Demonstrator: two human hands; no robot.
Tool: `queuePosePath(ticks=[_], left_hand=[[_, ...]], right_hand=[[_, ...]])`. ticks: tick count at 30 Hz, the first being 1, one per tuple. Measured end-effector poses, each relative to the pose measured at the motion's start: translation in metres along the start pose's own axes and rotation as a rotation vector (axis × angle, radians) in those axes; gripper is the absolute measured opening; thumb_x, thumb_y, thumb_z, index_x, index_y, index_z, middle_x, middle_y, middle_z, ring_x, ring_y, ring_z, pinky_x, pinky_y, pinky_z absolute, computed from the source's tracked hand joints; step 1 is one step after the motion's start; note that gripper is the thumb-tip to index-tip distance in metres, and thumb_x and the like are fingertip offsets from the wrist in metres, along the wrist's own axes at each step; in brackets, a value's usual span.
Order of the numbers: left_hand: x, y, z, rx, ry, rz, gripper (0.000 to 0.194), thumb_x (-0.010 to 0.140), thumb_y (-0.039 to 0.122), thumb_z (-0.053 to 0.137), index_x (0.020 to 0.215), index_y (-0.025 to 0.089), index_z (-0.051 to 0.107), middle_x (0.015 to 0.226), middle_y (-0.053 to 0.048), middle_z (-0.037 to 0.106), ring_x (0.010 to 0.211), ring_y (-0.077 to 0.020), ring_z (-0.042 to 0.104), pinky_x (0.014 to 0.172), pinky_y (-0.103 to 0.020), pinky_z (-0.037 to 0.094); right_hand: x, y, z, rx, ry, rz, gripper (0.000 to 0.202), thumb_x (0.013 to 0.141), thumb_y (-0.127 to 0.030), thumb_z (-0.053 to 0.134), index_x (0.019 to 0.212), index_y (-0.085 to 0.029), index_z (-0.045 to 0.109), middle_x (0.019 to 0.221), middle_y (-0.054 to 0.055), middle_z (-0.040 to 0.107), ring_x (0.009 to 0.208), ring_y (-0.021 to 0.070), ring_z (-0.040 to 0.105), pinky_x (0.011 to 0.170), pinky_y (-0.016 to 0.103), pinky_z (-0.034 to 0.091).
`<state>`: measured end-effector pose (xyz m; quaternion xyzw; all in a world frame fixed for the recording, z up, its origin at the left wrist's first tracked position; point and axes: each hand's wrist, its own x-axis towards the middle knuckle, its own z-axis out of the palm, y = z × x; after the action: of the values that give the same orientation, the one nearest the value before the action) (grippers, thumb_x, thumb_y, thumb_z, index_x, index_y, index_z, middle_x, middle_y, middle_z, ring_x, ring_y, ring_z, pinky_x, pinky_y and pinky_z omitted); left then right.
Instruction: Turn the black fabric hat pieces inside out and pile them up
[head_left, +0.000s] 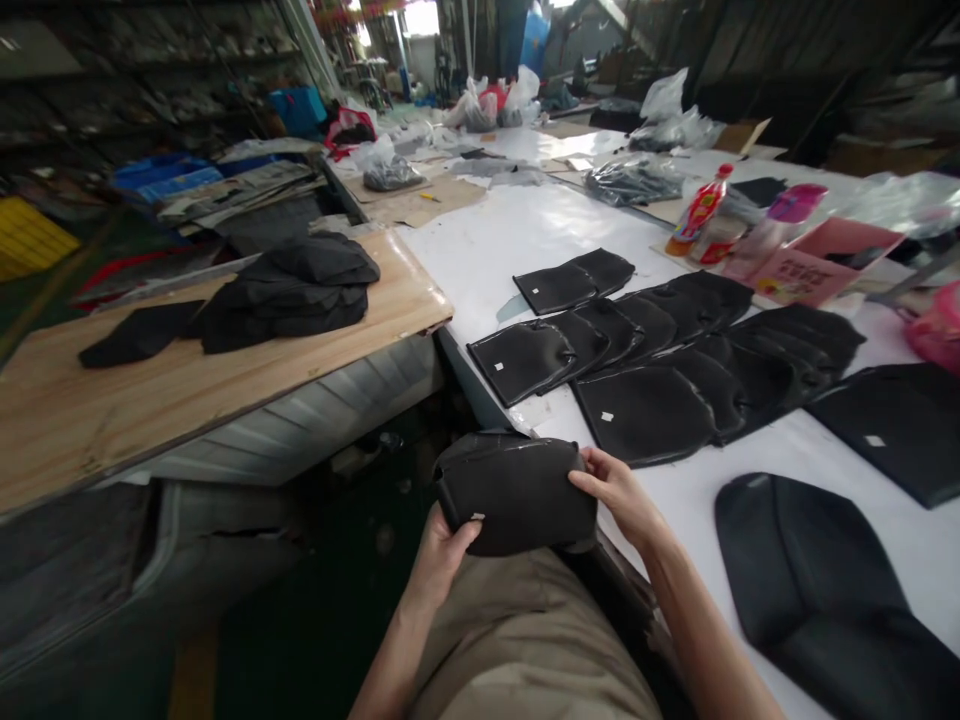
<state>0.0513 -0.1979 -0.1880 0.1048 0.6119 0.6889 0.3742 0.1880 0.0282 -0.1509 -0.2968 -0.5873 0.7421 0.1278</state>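
Note:
Between my two hands, above my lap, is a black leather-like cover with a small white tag near its lower left. My left hand grips its left end, thumb on top beside the tag. At the right end, my right hand pinches the edge between thumb and fingers. Similar black covers lie in overlapping rows on the white table just beyond, some with white tags. Closer on the right rests a larger curved black piece. The undersides of the held cover are hidden.
A pile of black pieces sits on a wooden board at left, with a dark gap between board and table. Back right stand a drink bottle and a pink box. Plastic bags lie farther off.

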Motion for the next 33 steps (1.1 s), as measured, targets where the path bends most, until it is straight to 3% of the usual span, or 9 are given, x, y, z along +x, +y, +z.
queuePosePath(ticks=[5,11,13,16,19,23,27,30,33], left_hand=[[-0.009,-0.01,-0.02,0.072,0.036,0.049,0.055,0.078,0.029,0.069,0.129,0.017,0.055,0.125,-0.012,0.064,0.12,-0.0288,0.056,0.104,-0.043,0.043],[-0.002,0.013,-0.038,0.406,0.284,0.416,0.078,0.074,0.032,0.074,0.143,0.024,0.037,0.146,-0.013,0.043,0.136,-0.0282,0.04,0.112,-0.045,0.034],[0.0,0.032,-0.038,0.575,0.139,0.498,0.078,0.072,0.032,0.076,0.141,0.026,0.041,0.145,-0.011,0.044,0.136,-0.0279,0.04,0.113,-0.044,0.032],[0.005,0.055,-0.034,0.786,-0.161,0.401,0.062,0.068,0.035,0.079,0.127,0.027,0.059,0.126,-0.008,0.063,0.129,-0.0293,0.048,0.11,-0.043,0.035],[0.006,0.061,-0.041,0.859,-0.186,0.224,0.058,0.066,0.041,0.08,0.12,0.026,0.064,0.115,-0.005,0.069,0.112,-0.0292,0.06,0.097,-0.037,0.044],[-0.003,0.053,-0.067,0.812,-0.236,-0.026,0.04,0.071,0.046,0.072,0.1,0.018,0.072,0.091,-0.001,0.073,0.089,-0.0277,0.066,0.073,-0.029,0.049],[-0.019,0.052,-0.08,0.606,-0.252,-0.143,0.036,0.078,0.046,0.065,0.093,0.015,0.072,0.089,-0.003,0.072,0.083,-0.0241,0.064,0.069,-0.027,0.048],[-0.025,0.055,-0.064,0.356,-0.265,-0.145,0.035,0.079,0.044,0.066,0.096,0.013,0.067,0.084,-0.004,0.069,0.072,-0.0169,0.061,0.063,-0.024,0.045],[-0.026,0.057,-0.033,0.17,-0.218,-0.071,0.029,0.079,0.042,0.068,0.085,0.013,0.064,0.073,-0.002,0.063,0.064,-0.0124,0.057,0.06,-0.021,0.043]], right_hand=[[-0.003,-0.012,0.022,0.094,-0.167,0.09,0.03,0.068,-0.036,0.081,0.084,-0.018,0.063,0.077,0.0,0.066,0.065,0.0137,0.058,0.063,0.026,0.046],[-0.011,-0.031,0.043,-0.417,-0.334,-0.125,0.021,0.075,-0.031,0.073,0.071,-0.017,0.057,0.061,-0.005,0.049,0.058,0.0087,0.044,0.051,0.019,0.033],[-0.014,-0.038,0.048,-0.549,-0.4,-0.198,0.019,0.077,-0.029,0.069,0.071,-0.017,0.057,0.061,-0.006,0.046,0.057,0.0083,0.041,0.051,0.019,0.031],[-0.018,-0.047,0.048,-0.646,-0.403,-0.266,0.018,0.079,-0.028,0.066,0.07,-0.018,0.055,0.06,-0.006,0.043,0.056,0.0081,0.039,0.05,0.02,0.029],[-0.021,-0.052,0.037,-0.694,-0.306,-0.321,0.021,0.08,-0.029,0.066,0.068,-0.018,0.053,0.058,-0.006,0.041,0.055,0.0084,0.038,0.05,0.02,0.028],[-0.023,-0.051,0.02,-0.685,-0.164,-0.354,0.025,0.08,-0.034,0.067,0.068,-0.019,0.052,0.058,-0.005,0.042,0.055,0.0091,0.038,0.05,0.021,0.029],[-0.016,-0.037,0.024,-0.671,-0.046,-0.376,0.022,0.08,-0.035,0.066,0.071,-0.019,0.053,0.06,-0.005,0.041,0.056,0.0101,0.039,0.051,0.022,0.03],[-0.007,-0.019,0.041,-0.652,-0.036,-0.374,0.02,0.08,-0.033,0.065,0.071,-0.019,0.052,0.062,-0.005,0.042,0.06,0.0112,0.041,0.054,0.022,0.032],[-0.001,-0.001,0.058,-0.543,-0.103,-0.31,0.019,0.08,-0.034,0.065,0.075,-0.02,0.054,0.065,-0.004,0.046,0.063,0.0125,0.043,0.056,0.022,0.034]])
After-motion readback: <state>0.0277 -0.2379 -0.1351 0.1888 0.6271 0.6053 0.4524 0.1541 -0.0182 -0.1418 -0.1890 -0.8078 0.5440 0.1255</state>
